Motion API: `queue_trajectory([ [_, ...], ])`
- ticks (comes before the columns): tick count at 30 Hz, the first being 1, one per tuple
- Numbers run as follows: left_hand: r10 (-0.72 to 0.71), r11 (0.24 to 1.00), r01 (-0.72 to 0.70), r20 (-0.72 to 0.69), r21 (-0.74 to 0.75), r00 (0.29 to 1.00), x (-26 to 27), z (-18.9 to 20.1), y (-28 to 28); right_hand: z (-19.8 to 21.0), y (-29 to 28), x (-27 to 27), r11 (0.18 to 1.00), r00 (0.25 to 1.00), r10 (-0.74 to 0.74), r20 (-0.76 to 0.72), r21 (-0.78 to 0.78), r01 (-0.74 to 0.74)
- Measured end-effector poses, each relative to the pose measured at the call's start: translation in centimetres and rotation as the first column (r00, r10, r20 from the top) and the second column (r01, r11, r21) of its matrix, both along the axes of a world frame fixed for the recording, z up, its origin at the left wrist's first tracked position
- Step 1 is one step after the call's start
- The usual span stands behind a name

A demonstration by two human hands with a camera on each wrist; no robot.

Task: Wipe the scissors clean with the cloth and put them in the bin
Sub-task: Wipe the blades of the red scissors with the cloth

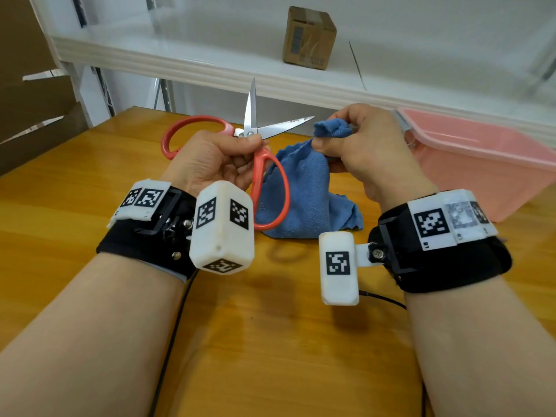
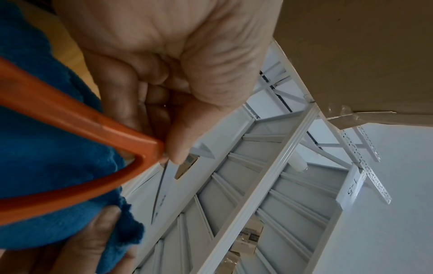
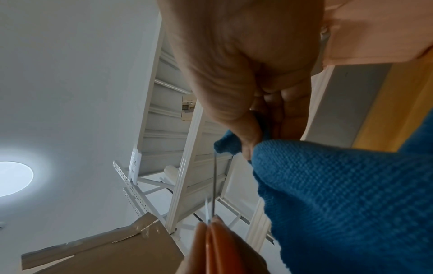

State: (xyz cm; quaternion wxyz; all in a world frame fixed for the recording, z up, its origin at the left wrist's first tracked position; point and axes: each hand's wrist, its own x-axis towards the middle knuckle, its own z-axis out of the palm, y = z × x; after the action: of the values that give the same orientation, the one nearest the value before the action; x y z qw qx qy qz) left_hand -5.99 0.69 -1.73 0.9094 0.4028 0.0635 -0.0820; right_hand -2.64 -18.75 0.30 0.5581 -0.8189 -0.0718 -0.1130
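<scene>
Only our head view shows the bin (image 1: 481,164) beyond our right fingers (image 1: 346,115) pinching the cloth (image 1: 307,188), left fingers (image 1: 240,142) gripping open scissors (image 1: 258,127).

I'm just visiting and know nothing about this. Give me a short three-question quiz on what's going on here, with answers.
1. True or false: the blades of the red-handled steel scissors are spread open.
2. Which hand holds the blue terry cloth? A) left hand B) right hand C) neither
3. Fill in: the translucent pink plastic bin stands on the wooden table, to the person's ____.

Key
1. True
2. B; the left hand grips the scissors near the pivot.
3. right
</scene>
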Motion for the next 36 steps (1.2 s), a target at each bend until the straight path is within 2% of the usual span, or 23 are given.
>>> queue_trajectory([
  [4, 0.025, 0.999, -0.026, -0.007, -0.029, 1.0, 0.6, -0.3, 0.2, 0.9, 0.1, -0.6, 0.999, 0.999, 0.023, 0.045, 0.038, -0.025],
  [6, 0.039, 0.999, -0.039, -0.016, 0.002, 0.999, 0.5, -0.2, 0.1, 1.3, 0.1, -0.8, 0.999, 0.997, 0.032, 0.067, 0.026, -0.034],
  [12, 0.006, 0.995, -0.007, 0.005, 0.104, 1.0, 0.3, -0.1, -0.7, 1.4, 1.7, -1.4, 0.994, 0.976, -0.028, 0.215, -0.099, 0.05],
  [16, -0.055, 0.985, 0.051, 0.018, 0.168, 0.998, 0.0, -0.1, -1.2, 0.8, 3.2, -1.5, 0.991, 0.964, -0.045, 0.263, -0.109, 0.076],
  [19, -0.105, 0.979, 0.096, 0.042, 0.178, 0.994, -0.4, 0.0, -1.4, 0.4, 3.6, -1.5, 0.984, 0.964, -0.016, 0.267, -0.167, 0.062],
  [25, -0.064, 0.978, 0.052, 0.055, 0.2, 0.996, -0.6, 0.0, -1.7, 0.2, 3.8, -1.7, 0.951, 0.958, 0.066, 0.28, -0.307, 0.025],
  [32, -0.04, 0.96, 0.023, 0.054, 0.278, 0.998, -0.6, -0.1, -2.2, -0.8, 3.1, -0.9, 0.885, 0.939, -0.001, 0.344, -0.438, 0.161],
  [36, 0.003, 0.953, -0.013, 0.033, 0.302, 0.999, -0.8, 0.1, -2.5, -1.0, 1.5, 0.1, 0.902, 0.947, -0.093, 0.306, -0.377, 0.21],
])
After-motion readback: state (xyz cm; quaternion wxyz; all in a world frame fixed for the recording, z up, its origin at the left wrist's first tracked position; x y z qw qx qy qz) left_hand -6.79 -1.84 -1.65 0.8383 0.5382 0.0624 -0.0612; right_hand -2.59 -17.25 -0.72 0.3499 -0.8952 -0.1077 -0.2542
